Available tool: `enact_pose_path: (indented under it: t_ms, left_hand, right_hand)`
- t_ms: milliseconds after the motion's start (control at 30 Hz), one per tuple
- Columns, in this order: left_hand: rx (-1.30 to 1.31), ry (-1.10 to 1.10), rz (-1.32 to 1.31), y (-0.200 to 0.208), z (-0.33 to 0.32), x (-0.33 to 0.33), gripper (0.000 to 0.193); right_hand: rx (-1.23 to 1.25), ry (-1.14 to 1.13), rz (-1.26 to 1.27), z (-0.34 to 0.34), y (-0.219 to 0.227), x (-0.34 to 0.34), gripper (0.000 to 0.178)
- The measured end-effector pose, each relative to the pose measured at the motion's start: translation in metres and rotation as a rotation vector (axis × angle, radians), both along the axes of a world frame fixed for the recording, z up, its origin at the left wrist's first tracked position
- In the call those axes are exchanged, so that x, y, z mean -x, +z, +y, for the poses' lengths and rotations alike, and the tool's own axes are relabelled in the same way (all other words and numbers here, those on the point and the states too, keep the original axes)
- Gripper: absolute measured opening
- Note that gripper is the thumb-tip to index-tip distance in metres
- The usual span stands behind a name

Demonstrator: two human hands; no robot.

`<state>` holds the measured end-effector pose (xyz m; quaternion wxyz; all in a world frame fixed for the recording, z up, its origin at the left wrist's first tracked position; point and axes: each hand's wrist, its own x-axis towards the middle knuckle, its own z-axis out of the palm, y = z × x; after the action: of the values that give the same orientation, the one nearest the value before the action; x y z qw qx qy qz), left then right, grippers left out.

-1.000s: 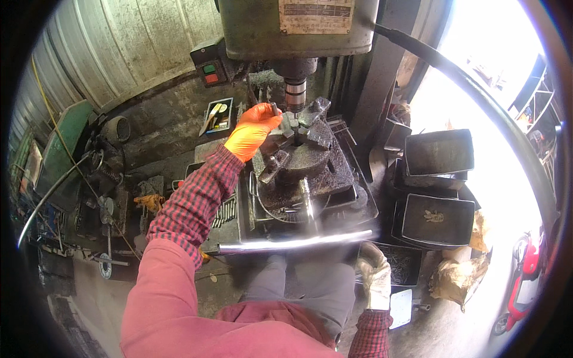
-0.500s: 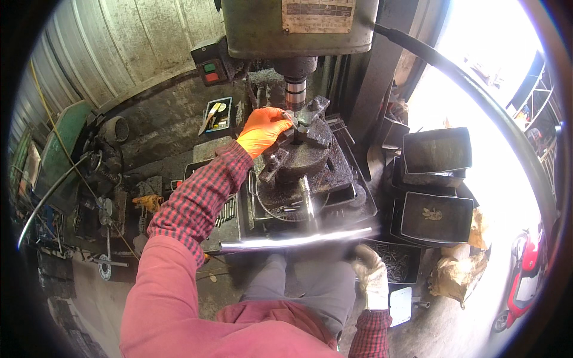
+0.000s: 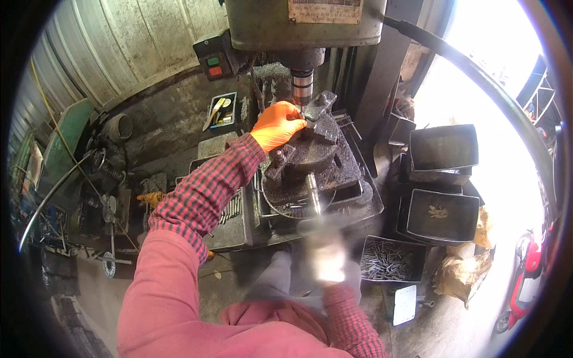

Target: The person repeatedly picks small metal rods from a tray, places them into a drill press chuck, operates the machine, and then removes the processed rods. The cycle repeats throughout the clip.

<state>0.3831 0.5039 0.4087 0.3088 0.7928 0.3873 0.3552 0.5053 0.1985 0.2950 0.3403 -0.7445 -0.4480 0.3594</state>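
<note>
I'm apparently loading the vise (image 3: pixel 309 157) at twelve o'clock, left hand (image 3: pixel 276 126) pinched narrow, the next move needing steadiness, but how my blurred right hand (image 3: pixel 326 258) grips I cannot tell.

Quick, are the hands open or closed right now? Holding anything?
Left hand: fingers curled under the drill; can't tell if they hold anything.
Right hand: too blurry to tell.
</note>
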Motion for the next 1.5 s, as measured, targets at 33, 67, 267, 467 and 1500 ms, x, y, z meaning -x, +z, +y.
enact_pose_path:
  t_ms: [33, 67, 267, 467, 1500]
  left_hand:
    - [0.012, -0.001, -0.024, 0.001, -0.001, -0.001, 0.03]
    - [-0.015, -0.002, 0.029, 0.003, 0.0, -0.001, 0.03]
    - [0.016, -0.04, 0.12, 0.009, 0.005, 0.001, 0.037]
    - [-0.018, -0.055, 0.061, 0.006, 0.006, 0.004, 0.037]
    - [0.026, -0.01, 0.08, 0.006, 0.002, -0.001, 0.035]
  right_hand:
    - [0.149, 0.112, 0.08, -0.002, 0.014, 0.026, 0.043]
    - [-0.054, 0.22, 0.116, -0.006, 0.031, 0.052, 0.04]
    - [-0.663, 0.607, 0.072, -0.012, 0.112, 0.006, 0.082]
    - [-0.572, 0.318, -0.846, -0.011, 0.069, -0.065, 0.09]
    - [-0.693, 0.66, -0.069, 0.034, 0.191, 0.01, 0.044]
